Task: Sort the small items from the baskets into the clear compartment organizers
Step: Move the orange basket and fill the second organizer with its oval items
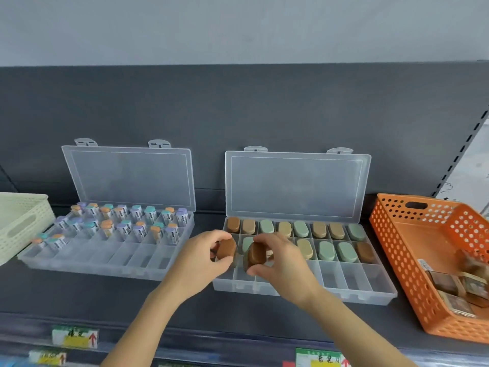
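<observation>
A dark grey shelf [185,308] ran across the lower half of the frame. At centre right stood a clear compartment organizer [370,295] with its lid raised against the back panel. Its far row was filled with oval blocks [301,229] in brown, tan and pale green, its middle row was partly filled, and its near row showed bare cells. At centre left sat a second clear organizer [79,266], lid also up, its two far rows holding small capped vials [124,223] with orange, teal and purple tops. An orange perforated basket [402,274] occupied the right edge, with a few wrapped packets [449,284] in its near end. A cream woven basket [23,223] was cut off at the left edge.

Both hands hovered over the left end of the right-hand organizer. The left hand [201,258] pinched a brown oval block [228,247] between thumb and fingers. Just beside it, the right hand [280,260] gripped a second brown block [256,256] the same way. Price labels [75,337] lined the shelf's front edge at the bottom.
</observation>
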`<state>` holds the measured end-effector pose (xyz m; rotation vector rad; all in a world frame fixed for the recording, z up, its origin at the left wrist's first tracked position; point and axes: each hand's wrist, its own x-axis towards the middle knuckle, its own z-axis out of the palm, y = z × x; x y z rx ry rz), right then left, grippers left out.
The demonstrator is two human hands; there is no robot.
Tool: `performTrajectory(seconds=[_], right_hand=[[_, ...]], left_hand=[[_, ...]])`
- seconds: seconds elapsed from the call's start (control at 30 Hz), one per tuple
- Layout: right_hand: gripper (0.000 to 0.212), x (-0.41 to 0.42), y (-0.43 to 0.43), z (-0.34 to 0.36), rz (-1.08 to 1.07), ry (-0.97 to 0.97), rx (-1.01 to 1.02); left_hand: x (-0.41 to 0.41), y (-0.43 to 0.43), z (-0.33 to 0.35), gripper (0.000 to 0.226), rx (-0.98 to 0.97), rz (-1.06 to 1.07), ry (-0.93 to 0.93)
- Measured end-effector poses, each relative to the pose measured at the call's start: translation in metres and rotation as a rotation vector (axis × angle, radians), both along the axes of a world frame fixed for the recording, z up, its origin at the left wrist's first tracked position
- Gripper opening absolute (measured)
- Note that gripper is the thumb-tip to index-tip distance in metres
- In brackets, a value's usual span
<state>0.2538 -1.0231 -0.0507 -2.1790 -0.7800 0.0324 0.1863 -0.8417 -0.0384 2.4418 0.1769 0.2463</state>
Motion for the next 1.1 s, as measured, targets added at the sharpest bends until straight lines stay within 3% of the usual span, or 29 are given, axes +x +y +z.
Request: performTrajectory(seconds=[0.23, 0.43, 0.6, 0.8, 1.1], right_hand=[[0.056, -0.002, 0.008, -0.011, 0.057, -0.033, -0.173], [0.044, 0.0, 0.01, -0.015, 0.117, -0.09, -0.3], [0.05, 0.002, 0.009, -0.017, 0.157, -0.134, -0.401], [0.071, 0.009, -0.011, -0.004, 0.122, -0.066, -0.22], [0.048, 0.027, -0.117, 0.038, -0.16, -0.199, -0.206]], left_hand=[[-0.002, 0.007, -0.014, 0.047, 0.115, -0.086, 0.171], [-0.001, 0.01, -0.02, 0.045, 0.163, -0.107, 0.162], [0.0, 0.013, -0.025, 0.044, 0.152, -0.12, 0.155], [0.007, 0.001, -0.014, 0.046, 0.094, -0.124, 0.092], [0.05, -0.079, 0.025, 0.046, 0.111, -0.337, -0.023]])
